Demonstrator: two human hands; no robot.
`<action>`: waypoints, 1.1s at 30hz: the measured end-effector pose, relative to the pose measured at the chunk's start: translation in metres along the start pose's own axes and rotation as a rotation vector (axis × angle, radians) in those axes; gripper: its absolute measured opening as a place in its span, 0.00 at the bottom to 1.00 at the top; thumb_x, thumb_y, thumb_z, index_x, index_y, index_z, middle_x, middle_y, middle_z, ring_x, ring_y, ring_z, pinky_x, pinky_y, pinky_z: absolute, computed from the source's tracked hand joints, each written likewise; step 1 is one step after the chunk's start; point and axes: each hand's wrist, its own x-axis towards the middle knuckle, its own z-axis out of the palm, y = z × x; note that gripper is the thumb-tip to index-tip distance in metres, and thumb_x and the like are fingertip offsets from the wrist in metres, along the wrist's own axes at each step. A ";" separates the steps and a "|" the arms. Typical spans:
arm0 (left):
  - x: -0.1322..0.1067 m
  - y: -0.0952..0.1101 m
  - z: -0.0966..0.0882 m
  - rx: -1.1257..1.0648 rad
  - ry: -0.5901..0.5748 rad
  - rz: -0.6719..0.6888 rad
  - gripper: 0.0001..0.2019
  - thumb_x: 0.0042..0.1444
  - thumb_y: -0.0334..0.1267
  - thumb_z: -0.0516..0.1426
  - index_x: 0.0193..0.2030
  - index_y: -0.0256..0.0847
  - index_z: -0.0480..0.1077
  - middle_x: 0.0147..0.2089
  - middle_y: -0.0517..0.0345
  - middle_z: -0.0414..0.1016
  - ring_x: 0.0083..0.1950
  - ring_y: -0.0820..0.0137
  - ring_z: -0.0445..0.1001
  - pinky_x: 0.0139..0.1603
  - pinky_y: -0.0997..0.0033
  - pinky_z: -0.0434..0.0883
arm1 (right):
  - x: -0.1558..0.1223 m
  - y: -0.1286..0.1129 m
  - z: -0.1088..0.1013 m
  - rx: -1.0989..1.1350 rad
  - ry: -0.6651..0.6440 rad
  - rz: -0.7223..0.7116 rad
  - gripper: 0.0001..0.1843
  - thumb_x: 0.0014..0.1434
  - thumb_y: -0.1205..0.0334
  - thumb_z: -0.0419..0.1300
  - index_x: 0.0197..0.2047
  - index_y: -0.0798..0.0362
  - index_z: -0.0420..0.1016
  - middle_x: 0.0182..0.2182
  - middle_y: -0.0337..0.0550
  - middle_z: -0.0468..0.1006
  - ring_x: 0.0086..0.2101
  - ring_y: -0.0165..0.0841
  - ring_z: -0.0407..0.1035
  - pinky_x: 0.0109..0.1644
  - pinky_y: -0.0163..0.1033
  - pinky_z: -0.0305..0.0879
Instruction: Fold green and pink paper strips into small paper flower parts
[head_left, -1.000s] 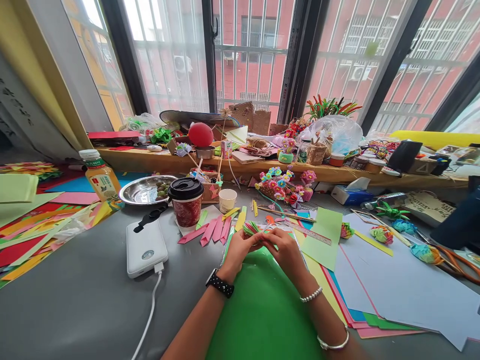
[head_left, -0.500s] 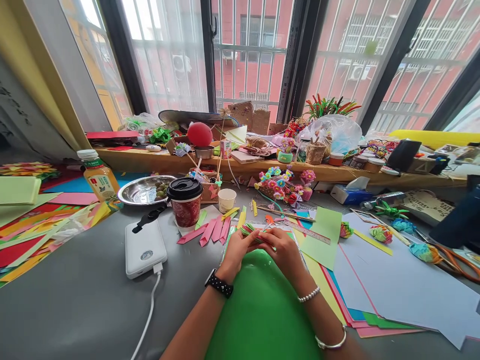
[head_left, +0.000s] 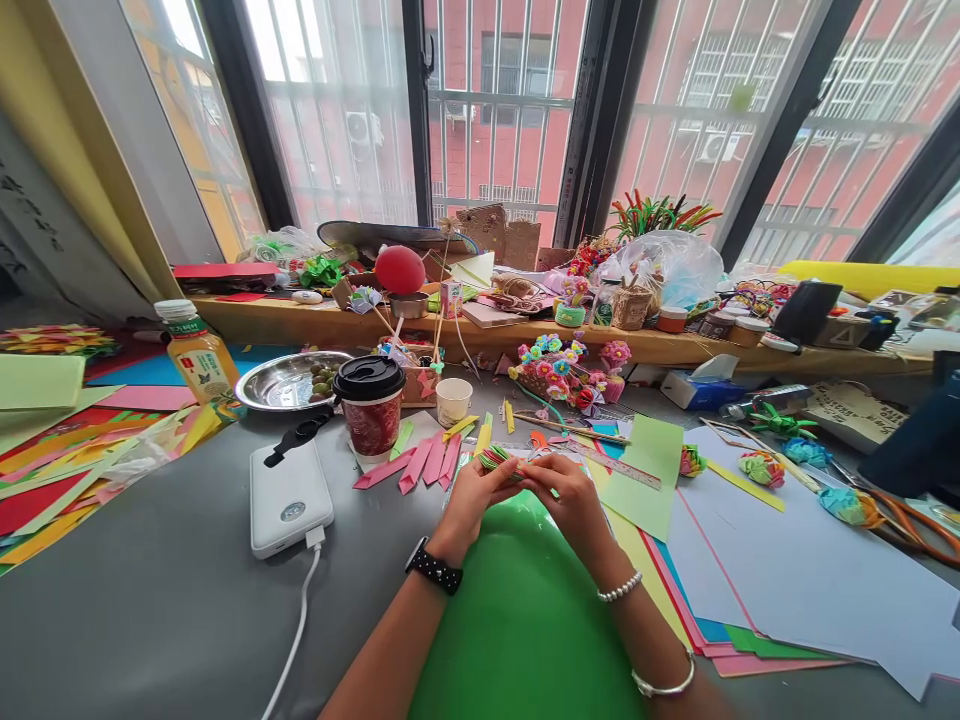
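Between my two hands is a small piece of folded paper (head_left: pixel 495 457) with green and pinkish-red layers. My left hand (head_left: pixel 478 498) pinches its left part, thumb on top. The fingers of my right hand (head_left: pixel 564 490) close on its right end, and they hide much of that side. Under my hands lies a shiny green surface (head_left: pixel 525 620). Just beyond them is a patterned ruler (head_left: pixel 622 467), and the handle of an orange tool (head_left: pixel 538 439) shows beside it. Folded pink paper strips (head_left: pixel 431 463) lie to the left of my left hand.
A lidded paper coffee cup (head_left: pixel 369 410), a small paper cup (head_left: pixel 454 402) and a white power bank (head_left: pixel 291 497) with cable stand left. Right are coloured paper sheets (head_left: pixel 795 560) and scissors (head_left: pixel 922 530). A steel plate (head_left: pixel 255 385) holds fruit. Crochet flowers (head_left: pixel 559 365) sit ahead.
My right fingers have shifted slightly along the folded paper and bunched closer together. My left wrist has moved a little to the left; the things on the table stay put.
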 end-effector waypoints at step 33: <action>-0.003 -0.001 0.007 -0.246 -0.053 0.005 0.06 0.47 0.34 0.59 0.32 0.34 0.70 0.35 0.54 0.75 0.37 0.73 0.74 0.44 0.74 0.69 | 0.004 0.002 -0.004 0.636 0.121 0.421 0.10 0.45 0.60 0.63 0.34 0.52 0.75 0.33 0.43 0.76 0.35 0.36 0.71 0.40 0.43 0.70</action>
